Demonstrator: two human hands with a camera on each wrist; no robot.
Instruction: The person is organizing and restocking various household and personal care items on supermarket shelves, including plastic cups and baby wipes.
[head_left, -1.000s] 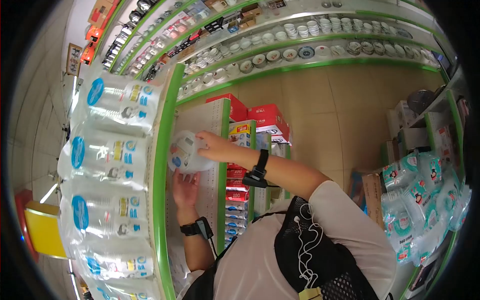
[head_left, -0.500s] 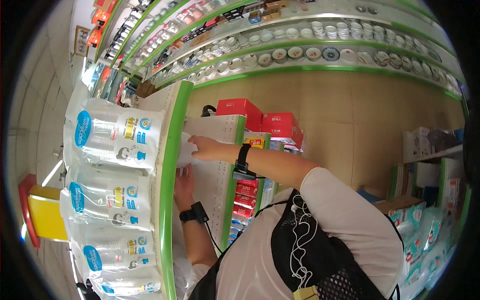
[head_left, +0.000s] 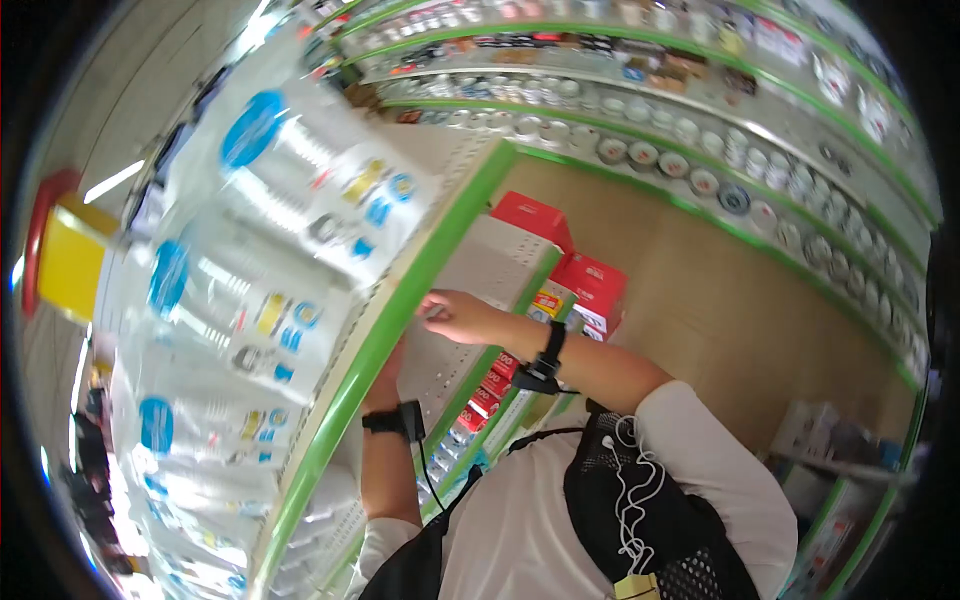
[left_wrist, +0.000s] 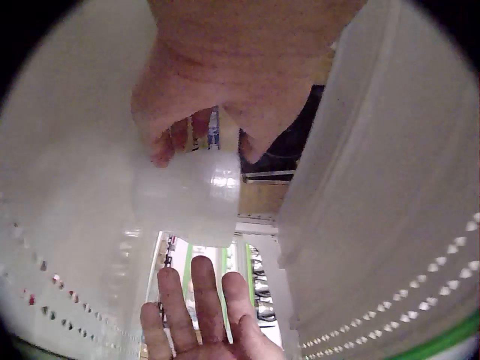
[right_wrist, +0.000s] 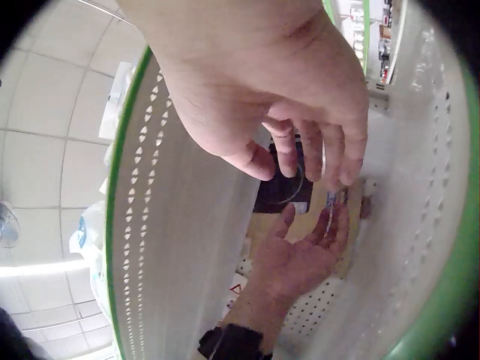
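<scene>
In the head view my right hand [head_left: 465,317] reaches over a white perforated shelf [head_left: 425,385], fingers partly bent. My left hand [head_left: 388,375] is mostly hidden behind the green-edged upper shelf. A translucent white plastic container [left_wrist: 191,195] shows in the left wrist view between the hands. There my left hand [left_wrist: 225,75] has fingertips and thumb right at its top, while my right hand [left_wrist: 202,315] has straight, spread fingers below it. In the right wrist view my right hand [right_wrist: 285,105] hangs with loosely bent fingers above my left hand [right_wrist: 296,262], palm up.
Bagged stacks of clear plastic cups [head_left: 300,200] line the upper shelf, whose green edge [head_left: 400,310] runs close beside both hands. Red boxes [head_left: 590,285] stand below the lower shelf. Across the tiled aisle [head_left: 690,280], bowls [head_left: 705,180] fill further shelves.
The head view has swung, tilting the shelves. The translucent container, seen in both hands a second ago, has gone behind the upper shelf edge with most of my left hand.
</scene>
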